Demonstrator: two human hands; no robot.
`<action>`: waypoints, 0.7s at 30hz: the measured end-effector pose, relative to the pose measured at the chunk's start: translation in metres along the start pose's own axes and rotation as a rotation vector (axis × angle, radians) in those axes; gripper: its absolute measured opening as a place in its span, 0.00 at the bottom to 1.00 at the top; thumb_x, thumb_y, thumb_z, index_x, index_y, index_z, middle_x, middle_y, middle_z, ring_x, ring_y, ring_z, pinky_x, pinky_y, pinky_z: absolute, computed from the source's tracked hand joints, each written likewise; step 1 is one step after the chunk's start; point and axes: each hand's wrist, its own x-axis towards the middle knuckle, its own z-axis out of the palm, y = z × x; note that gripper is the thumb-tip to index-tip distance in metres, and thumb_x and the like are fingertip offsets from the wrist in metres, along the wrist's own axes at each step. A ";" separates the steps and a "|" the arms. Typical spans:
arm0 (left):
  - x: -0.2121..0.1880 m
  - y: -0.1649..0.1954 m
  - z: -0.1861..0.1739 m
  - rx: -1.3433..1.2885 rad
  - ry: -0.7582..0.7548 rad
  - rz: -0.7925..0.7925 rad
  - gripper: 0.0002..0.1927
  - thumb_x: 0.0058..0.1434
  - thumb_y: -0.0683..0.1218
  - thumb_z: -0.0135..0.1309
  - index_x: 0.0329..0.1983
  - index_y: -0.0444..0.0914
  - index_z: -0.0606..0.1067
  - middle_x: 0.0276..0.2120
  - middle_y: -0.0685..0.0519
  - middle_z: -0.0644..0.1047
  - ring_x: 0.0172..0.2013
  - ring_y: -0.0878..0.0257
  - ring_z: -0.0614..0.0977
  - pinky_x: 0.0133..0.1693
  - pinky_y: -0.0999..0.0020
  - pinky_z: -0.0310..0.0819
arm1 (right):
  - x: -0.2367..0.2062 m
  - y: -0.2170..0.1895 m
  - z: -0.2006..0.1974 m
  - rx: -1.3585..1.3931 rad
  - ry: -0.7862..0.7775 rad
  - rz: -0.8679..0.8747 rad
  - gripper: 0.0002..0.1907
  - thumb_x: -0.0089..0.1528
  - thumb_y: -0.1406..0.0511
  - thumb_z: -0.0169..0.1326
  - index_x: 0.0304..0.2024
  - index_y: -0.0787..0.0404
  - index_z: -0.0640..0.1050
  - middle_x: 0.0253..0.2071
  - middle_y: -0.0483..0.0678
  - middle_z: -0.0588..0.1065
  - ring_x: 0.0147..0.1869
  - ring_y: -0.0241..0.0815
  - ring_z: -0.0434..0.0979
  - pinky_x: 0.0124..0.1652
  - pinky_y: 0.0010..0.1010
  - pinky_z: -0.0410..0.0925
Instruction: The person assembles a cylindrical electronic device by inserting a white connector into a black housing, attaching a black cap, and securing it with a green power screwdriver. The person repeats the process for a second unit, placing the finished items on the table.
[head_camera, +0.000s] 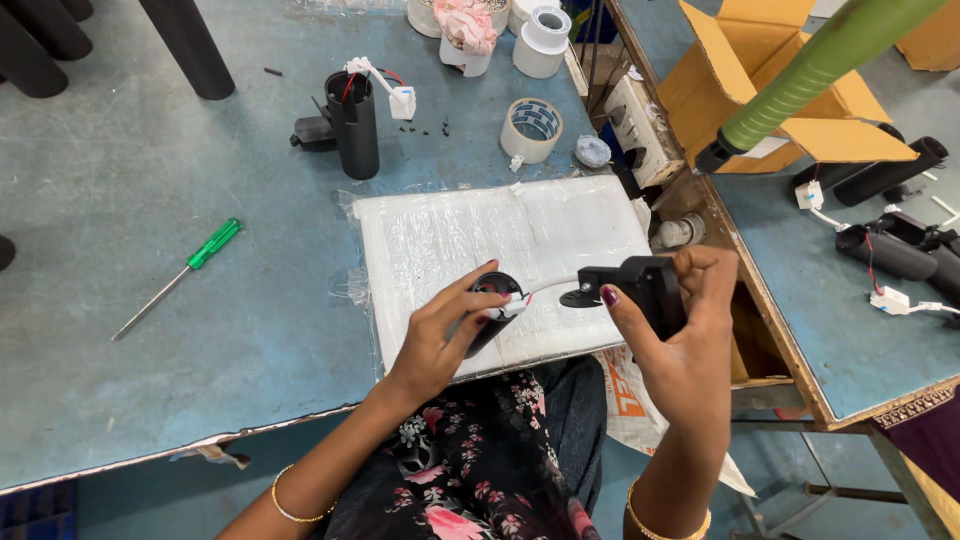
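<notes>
- Bright, even light from overhead; colours read true across the blue surface (130, 200).
- Shadows soft and short: a faint one beside the green screwdriver (178, 277), a darker patch at the foot of the upright black tube (354, 125).
- Mild glare on the plastic-wrapped white pad (470, 240).
- Centre sharp; the green pole (820, 70) up close is soft.
- Wide-angle bending at edges; the surface rim curves.
</notes>
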 end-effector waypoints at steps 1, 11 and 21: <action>0.002 0.002 -0.001 -0.032 -0.006 -0.092 0.11 0.69 0.38 0.53 0.54 0.39 0.78 0.65 0.41 0.75 0.64 0.53 0.79 0.63 0.62 0.72 | 0.002 -0.001 0.001 0.022 -0.018 -0.030 0.26 0.63 0.69 0.64 0.52 0.64 0.60 0.43 0.50 0.71 0.46 0.34 0.72 0.47 0.23 0.69; 0.014 0.011 -0.006 -0.411 0.029 -0.475 0.10 0.63 0.35 0.51 0.47 0.32 0.76 0.46 0.51 0.77 0.45 0.67 0.75 0.52 0.69 0.68 | 0.030 0.011 0.029 0.244 -0.223 -0.031 0.25 0.63 0.71 0.64 0.50 0.59 0.59 0.41 0.49 0.70 0.37 0.30 0.67 0.32 0.22 0.64; 0.017 0.009 0.009 -0.524 0.124 -0.536 0.18 0.58 0.31 0.37 0.50 0.34 0.68 0.45 0.52 0.73 0.46 0.66 0.74 0.55 0.70 0.69 | 0.019 0.045 0.037 0.912 -0.285 0.546 0.21 0.66 0.62 0.49 0.58 0.57 0.58 0.34 0.56 0.72 0.28 0.44 0.75 0.23 0.31 0.68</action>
